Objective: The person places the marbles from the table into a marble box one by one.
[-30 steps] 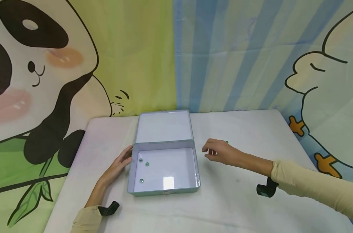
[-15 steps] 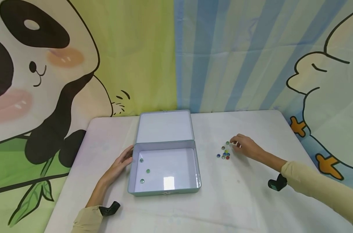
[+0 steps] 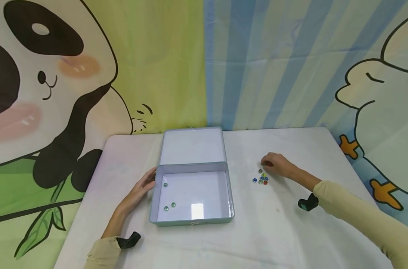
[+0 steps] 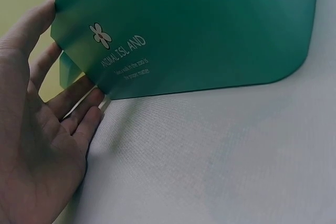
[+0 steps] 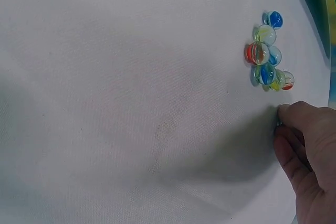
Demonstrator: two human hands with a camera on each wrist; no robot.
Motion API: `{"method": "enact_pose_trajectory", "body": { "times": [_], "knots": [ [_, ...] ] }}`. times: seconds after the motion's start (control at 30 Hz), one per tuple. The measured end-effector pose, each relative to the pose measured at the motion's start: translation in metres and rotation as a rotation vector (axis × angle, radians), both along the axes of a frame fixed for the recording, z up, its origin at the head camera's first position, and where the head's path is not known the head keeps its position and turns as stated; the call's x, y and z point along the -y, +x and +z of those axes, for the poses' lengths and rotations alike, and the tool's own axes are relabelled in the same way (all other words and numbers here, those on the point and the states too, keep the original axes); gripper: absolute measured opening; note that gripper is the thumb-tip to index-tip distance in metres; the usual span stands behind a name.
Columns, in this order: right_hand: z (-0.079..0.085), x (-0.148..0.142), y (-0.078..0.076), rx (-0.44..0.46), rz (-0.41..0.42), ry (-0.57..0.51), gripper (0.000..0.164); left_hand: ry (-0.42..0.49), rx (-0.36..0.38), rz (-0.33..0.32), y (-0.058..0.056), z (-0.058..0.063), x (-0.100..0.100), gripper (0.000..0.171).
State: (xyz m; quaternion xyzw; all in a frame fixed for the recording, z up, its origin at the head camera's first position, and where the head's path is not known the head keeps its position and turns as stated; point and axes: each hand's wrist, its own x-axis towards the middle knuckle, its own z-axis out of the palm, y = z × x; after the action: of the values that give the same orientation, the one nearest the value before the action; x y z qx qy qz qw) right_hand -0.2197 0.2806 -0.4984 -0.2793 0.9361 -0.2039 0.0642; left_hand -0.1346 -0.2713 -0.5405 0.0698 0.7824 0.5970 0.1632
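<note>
Picking up a marble. Over the preceding second, the right hand [image 3: 277, 165] had travelled from beside the box [image 3: 204, 188] to the far end of the loose marbles [image 3: 265, 182]. Its thumb and forefinger, still reaching half a second earlier, had come together on a single marble [image 5: 279, 119], of which only a sliver showed at the fingertips. The reach had thus apparently become a grasp; whether the marble had left the table [image 3: 257, 224] could not be told.

The seven loose marbles lay ungripped in a tight cluster, just beside the pinch and nearer the person: red, blue and yellow swirls in clear glass. The box stood to the left of the pinch, well apart from it, with its lid [image 3: 192, 146] laid back on the far side. Three marbles lay in its left part; the middle one [image 3: 173, 204] had rolled toward the near wall, so the contents had probably not fully settled. The left hand [image 3: 136, 194] had not shifted: its fingers, spread and relaxed, rested against the left wall without clasping it, seemingly steadying the box.
</note>
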Motion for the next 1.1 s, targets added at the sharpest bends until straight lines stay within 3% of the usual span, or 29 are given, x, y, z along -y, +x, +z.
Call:
{"method": "enact_pose_trajectory", "body": {
  "times": [0.67,0.87,1.1],
  "knots": [
    [0.001,0.004,-0.001,0.005,-0.023,0.023,0.012,-0.004,-0.01,-0.006,-0.001,0.001,-0.004,0.06],
    [0.028,0.027,0.01,-0.036,-0.027,-0.11,0.016,-0.006,-0.012,-0.009,-0.001,0.002,-0.004,0.06],
    [0.072,0.073,0.039,-0.041,0.092,-0.333,0.019,-0.011,-0.02,-0.005,0.0,-0.001,-0.003,0.06]
  ]
}}
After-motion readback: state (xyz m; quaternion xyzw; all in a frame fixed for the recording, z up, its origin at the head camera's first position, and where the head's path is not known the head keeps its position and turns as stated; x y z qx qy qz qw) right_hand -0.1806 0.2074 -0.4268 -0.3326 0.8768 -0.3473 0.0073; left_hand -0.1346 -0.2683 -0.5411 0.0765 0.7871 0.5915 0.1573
